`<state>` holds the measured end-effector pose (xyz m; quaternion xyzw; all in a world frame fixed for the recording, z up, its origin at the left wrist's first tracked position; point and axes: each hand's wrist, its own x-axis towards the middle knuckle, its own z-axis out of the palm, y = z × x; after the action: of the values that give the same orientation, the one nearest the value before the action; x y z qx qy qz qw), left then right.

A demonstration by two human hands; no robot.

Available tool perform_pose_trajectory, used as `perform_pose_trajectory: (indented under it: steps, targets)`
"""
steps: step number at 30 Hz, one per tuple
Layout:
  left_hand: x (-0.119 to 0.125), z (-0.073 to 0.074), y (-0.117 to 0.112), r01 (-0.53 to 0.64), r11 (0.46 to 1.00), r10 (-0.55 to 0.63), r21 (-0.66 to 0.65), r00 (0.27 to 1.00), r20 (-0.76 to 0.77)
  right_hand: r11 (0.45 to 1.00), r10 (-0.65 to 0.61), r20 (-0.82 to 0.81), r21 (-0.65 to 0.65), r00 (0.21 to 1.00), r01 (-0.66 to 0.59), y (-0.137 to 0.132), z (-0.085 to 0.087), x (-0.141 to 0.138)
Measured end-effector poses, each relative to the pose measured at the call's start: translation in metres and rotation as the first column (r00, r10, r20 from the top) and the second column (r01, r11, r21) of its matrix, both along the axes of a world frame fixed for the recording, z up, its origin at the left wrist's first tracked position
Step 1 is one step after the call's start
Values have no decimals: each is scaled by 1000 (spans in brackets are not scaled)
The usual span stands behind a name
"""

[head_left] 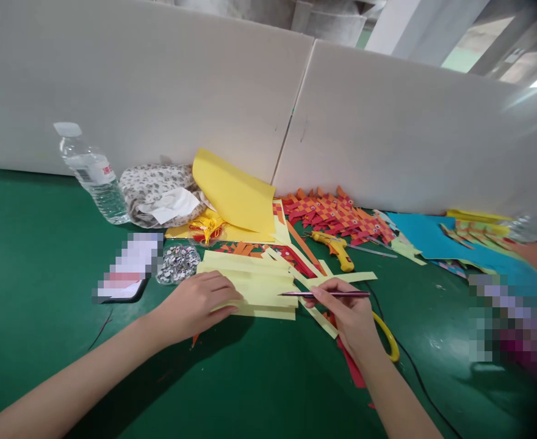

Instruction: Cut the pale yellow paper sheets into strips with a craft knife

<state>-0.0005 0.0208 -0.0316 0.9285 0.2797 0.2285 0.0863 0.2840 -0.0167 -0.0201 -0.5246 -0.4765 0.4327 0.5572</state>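
Note:
A pale yellow sheet of paper (262, 283) with fold lines across it lies on the green table. My left hand (202, 299) rests on its left side, fingers stretched out over the paper. In my right hand (348, 311) is a slim dark purple pen (342, 294), gripped between thumb and fingers, its tip pointing left over the sheet's right part. Pale yellow paper strips (323, 320) lie loose beside and beneath my right hand. The yellow handle of a tool (390, 338), partly hidden, shows just right of that wrist.
A yellow glue gun (335, 247) lies behind the strips, its black cord (415, 372) running toward the front right. Woven red-orange paper fish (337, 216) are heaped by the white partition (387, 134). At left are a water bottle (92, 174), a phone (131, 268) and a bag of googly eyes (178, 263).

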Motion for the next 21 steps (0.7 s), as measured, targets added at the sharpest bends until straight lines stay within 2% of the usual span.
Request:
perform_pose_trajectory:
  steps: [3,6,11,14,17,21]
  targets:
    - [19,-1,2,34,999,-34,-7,997,-72,1000,13,-12,18,1000,-13,1,1,-1]
    - [28,-9,5,29,999,-31,-23,992,-122,1000,-16,-32,19,999,16,3,0,0]
    - [27,-24,9,3,997,-5,-76,1000,-27,990,-120,-86,65,989,126,5,11,8]
    - [25,-29,9,1,995,2,-101,1000,25,985,-134,-95,94,986,143,7,14,10]
    - [25,-30,9,-6,993,10,-115,999,35,994,-91,-50,63,995,94,5,5,3]
    - [27,-28,8,-13,993,19,-119,999,47,999,34,54,-26,998,-33,-2,-12,-15]
